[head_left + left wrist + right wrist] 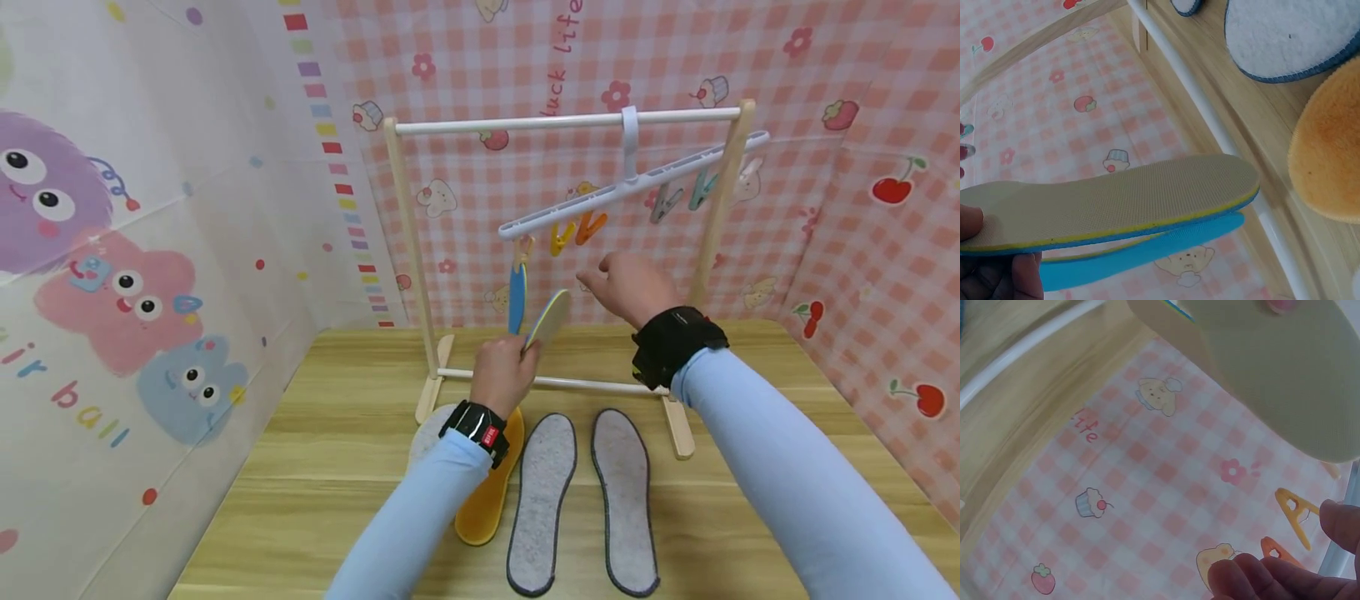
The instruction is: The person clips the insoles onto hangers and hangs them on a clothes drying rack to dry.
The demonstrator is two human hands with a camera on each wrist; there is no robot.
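Note:
My left hand (501, 371) grips a beige shoe insole (1116, 203) with a yellow and blue edge, tilted upright below the hanger (570, 206). Just beyond it, a blue-backed insole (517, 298) hangs from a pale clip (523, 248) at the hanger's lower left end. My right hand (633, 287) hovers to the right, thumb and fingers apart with nothing between them. Nearest to it are a yellow clip (561, 239) and an orange clip (591, 227) on the hanger. In the right wrist view, the held insole (1272, 375) covers the upper right.
The hanger slopes down leftward from the white top bar (525, 124) of a wooden stand. A grey clip (663, 204) and a teal clip (702, 189) hang at its right. Grey insoles (542, 500) and an orange insole (483, 508) lie on the wooden tabletop (300, 483).

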